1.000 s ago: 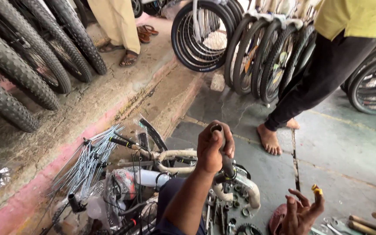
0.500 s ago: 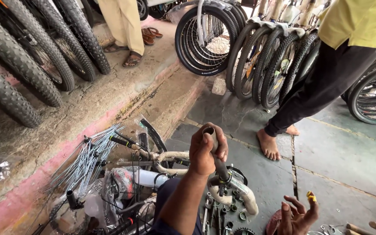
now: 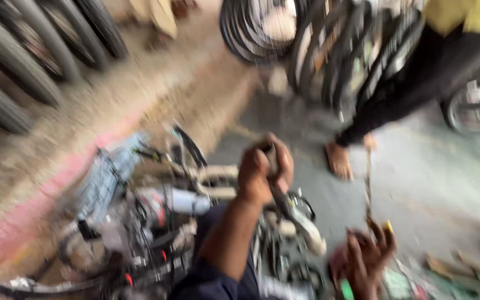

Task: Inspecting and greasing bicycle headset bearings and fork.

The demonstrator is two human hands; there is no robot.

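Though the whole view is smeared by motion, the main items can be listed. Left hand (image 3: pixel 263 173): fist closed around the top of a dark, slim tool handle (image 3: pixel 278 191) that slants down and to the right, held above a white bicycle frame (image 3: pixel 218 183) of painted tube. Right hand (image 3: pixel 369 256): low at the bottom edge, fingers curled half shut, pinching a small yellow piece (image 3: pixel 388 226) at the fingertips. Bicycle frame: lies across the lower middle, tangled with black cables, a grey bundle of thin metal spokes (image 3: pixel 106 172) on its left and a pale blue cylinder (image 3: pixel 187 201) just beside the forearm. Floor (image 3: pixel 434 166): grey-green concrete, smooth, littered at the lower right with flat green and red packets (image 3: pixel 404 283), too blurred to tell their shape closely. Kerb (image 3: pixel 45 194): rough sandy cement with a faded pink painted edge. Tyres (image 3: pixel 23 61): black knobbly rubber, leaning in a row at the upper left. Wheel rims (image 3: pixel 329 50): stacked upright at the top, dark with thin spokes. Another person (image 3: pixel 418 78): stands at the upper right in a yellow top and black trousers, with a bare foot (image 3: pixel 340 161) on the concrete, well apart from both hands.
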